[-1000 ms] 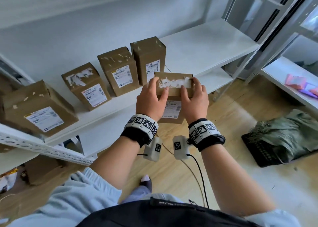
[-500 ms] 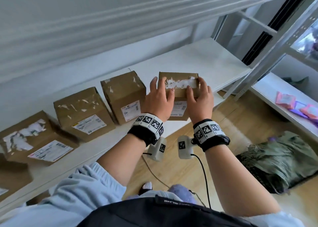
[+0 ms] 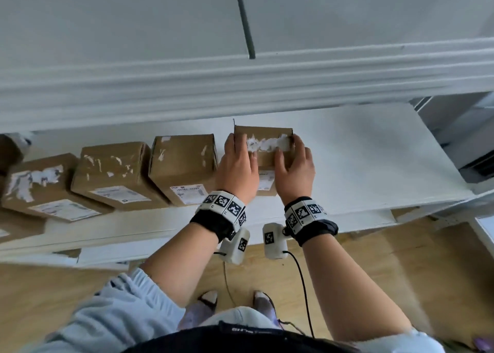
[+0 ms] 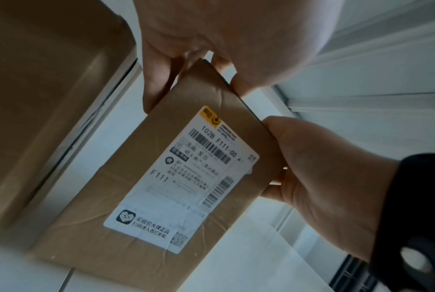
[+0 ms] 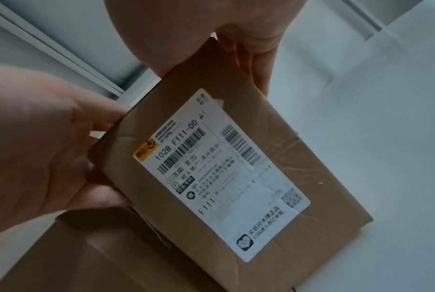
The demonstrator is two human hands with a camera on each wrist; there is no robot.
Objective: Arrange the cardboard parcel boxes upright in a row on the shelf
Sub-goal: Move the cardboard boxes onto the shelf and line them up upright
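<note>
You're placing the parcel box (image 3: 263,152) on the shelf (image 3: 374,152), right end of the row. Left hand (image 3: 236,172) and right hand (image 3: 295,169) both grasp its top edges, box upright, apparently seated. Next: snug it to the neighbouring box (image 3: 184,165), then let go.

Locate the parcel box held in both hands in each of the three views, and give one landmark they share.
Head: the held box sits just right of centre, on the white shelf, at the right end of the row.
Left wrist: the held box fills the centre, label facing the camera.
Right wrist: the held box fills the centre, tilted.
Shared landmark: the neighbouring box, left of it in the head view, at the left edge and along the bottom in the wrist views.
</note>
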